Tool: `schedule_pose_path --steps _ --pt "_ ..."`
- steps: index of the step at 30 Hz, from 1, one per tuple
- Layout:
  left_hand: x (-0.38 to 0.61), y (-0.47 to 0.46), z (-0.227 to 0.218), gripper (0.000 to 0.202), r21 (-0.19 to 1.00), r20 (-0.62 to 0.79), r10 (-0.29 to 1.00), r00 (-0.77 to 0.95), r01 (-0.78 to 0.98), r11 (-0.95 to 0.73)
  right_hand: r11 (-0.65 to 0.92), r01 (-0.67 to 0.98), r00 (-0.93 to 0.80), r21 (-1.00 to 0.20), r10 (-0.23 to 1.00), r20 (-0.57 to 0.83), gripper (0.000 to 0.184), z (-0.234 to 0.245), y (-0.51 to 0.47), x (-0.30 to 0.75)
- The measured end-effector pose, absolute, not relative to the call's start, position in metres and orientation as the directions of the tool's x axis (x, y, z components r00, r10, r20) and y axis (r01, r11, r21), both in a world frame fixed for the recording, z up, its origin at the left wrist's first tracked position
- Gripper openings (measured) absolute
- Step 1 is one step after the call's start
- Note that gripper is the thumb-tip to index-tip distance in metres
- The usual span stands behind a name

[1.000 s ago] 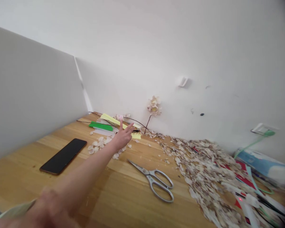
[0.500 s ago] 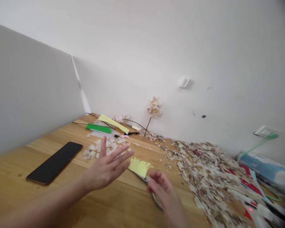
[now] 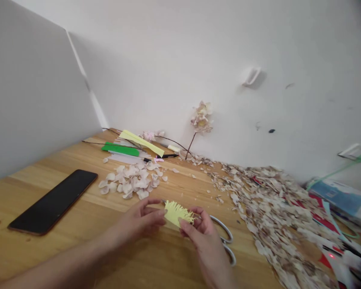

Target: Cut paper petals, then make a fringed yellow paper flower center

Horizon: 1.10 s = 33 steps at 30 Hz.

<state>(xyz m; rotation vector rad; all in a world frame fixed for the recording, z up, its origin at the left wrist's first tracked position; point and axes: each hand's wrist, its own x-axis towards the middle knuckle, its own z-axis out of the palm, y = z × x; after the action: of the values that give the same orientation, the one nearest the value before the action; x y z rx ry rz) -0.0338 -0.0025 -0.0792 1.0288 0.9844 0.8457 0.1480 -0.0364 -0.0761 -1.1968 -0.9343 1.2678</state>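
A small yellow fringed paper strip (image 3: 177, 212) is held between both my hands above the wooden table (image 3: 78, 160). My left hand (image 3: 141, 221) pinches its left end with the fingers curled. My right hand (image 3: 203, 233) pinches its right end. Silver scissors (image 3: 227, 239) lie on the table just behind my right hand, partly hidden by it. A small heap of pale petals (image 3: 132, 182) sits beyond my left hand.
A black phone (image 3: 52, 200) lies at the left. Green and yellow paper strips (image 3: 123, 149), pens and wire stems lie by the wall, with a paper flower (image 3: 201, 118) standing there. A broad litter of paper scraps (image 3: 273, 212) and coloured packets covers the right side. White panels enclose the left.
My left hand drew back from the far strips with the yellow fringed piece, and my right hand came in. Both hands now pinch it close to me.
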Motion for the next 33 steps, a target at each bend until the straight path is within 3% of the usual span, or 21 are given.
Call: schedule_pose_path --steps 2,6,9,11,12,15,19,22,28,33 --pt "-0.027 -0.003 -0.085 0.055 0.898 -0.263 0.885 0.384 -0.238 0.37 -0.08 -0.142 0.115 -0.987 0.989 -0.097 0.043 -0.079 -0.036 0.144" --pt "-0.021 -0.005 -0.086 0.053 0.899 -0.199 0.927 0.318 -0.317 0.302 -0.07 -0.05 0.084 -0.996 0.994 -0.074 0.039 -0.078 -0.033 0.148" --pt "-0.026 -0.004 -0.08 0.05 0.938 -0.134 0.963 0.234 -0.283 0.2 -0.01 0.224 -0.018 -0.975 1.0 -0.014 0.033 -0.07 -0.028 0.176" --pt "-0.032 -0.001 -0.077 0.048 0.953 -0.097 0.975 0.198 -0.265 0.148 0.074 0.538 -0.008 -0.84 0.997 0.082 0.029 -0.067 -0.027 0.204" --pt "-0.035 0.001 -0.076 0.048 0.954 -0.093 0.976 0.195 -0.265 0.144 0.092 0.677 -0.043 -0.73 0.995 0.085 0.037 -0.066 -0.028 0.219" --pt "-0.04 0.004 -0.081 0.05 0.93 -0.145 0.957 0.253 -0.294 0.219 0.12 0.888 -0.134 -0.443 0.991 0.001 0.051 -0.069 -0.034 0.25" --pt "-0.037 -0.001 -0.092 0.052 0.871 -0.23 0.878 0.419 -0.314 0.378 0.093 0.954 -0.117 -0.286 0.991 -0.068 0.057 -0.076 -0.038 0.253" --pt "-0.033 -0.006 -0.097 0.048 0.871 -0.231 0.839 0.493 -0.279 0.404 0.043 0.971 -0.052 -0.234 0.998 -0.034 0.042 -0.077 -0.029 0.244" --pt "-0.036 0.0 -0.094 0.048 0.895 -0.18 0.883 0.434 -0.301 0.33 -0.066 0.969 0.082 -0.239 0.995 0.058 0.022 -0.084 -0.003 0.255" --pt "-0.037 0.003 -0.095 0.053 0.91 -0.159 0.892 0.423 -0.289 0.299 -0.065 0.945 0.089 -0.321 0.994 0.061 0.025 -0.085 0.002 0.273"
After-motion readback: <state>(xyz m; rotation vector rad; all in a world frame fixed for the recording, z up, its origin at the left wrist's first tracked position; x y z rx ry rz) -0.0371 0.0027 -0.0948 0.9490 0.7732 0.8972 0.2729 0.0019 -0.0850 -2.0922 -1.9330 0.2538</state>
